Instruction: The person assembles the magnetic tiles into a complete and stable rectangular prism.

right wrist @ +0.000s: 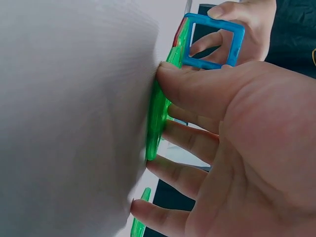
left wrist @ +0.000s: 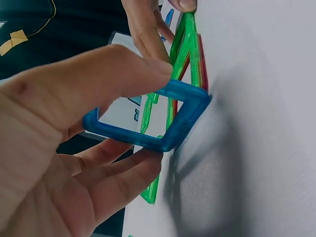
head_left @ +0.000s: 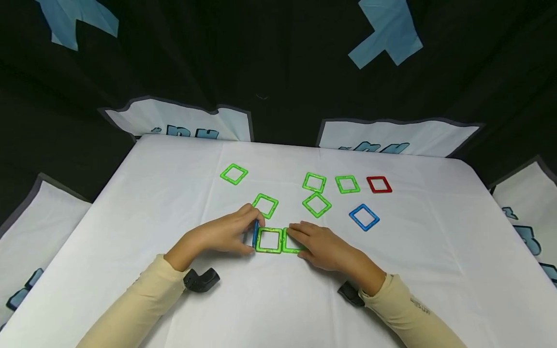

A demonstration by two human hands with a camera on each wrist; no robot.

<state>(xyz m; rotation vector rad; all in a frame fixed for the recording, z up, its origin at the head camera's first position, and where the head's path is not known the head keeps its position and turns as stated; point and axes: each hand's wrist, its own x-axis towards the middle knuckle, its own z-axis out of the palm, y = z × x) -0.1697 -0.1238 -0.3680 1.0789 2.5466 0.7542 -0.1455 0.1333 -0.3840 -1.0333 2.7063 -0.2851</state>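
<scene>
Head view: two hands are shown at work over a white table. By the left hand, an upright blue square is pinched between thumb and bent fingers, the gap being only as wide as the frame; it is stood on edge at the left side of the left green square, which lies flat. Against that square's right side is set the right green square, held at its near and far edges by the slightly bent thumb and fingers of the right hand. In the left wrist view, a red edge is seen beneath the green. Farther back, a tilted green square is placed near the left fingertips, a touching green pair beyond the right hand, and a loose blue square and a red square to the right.
</scene>
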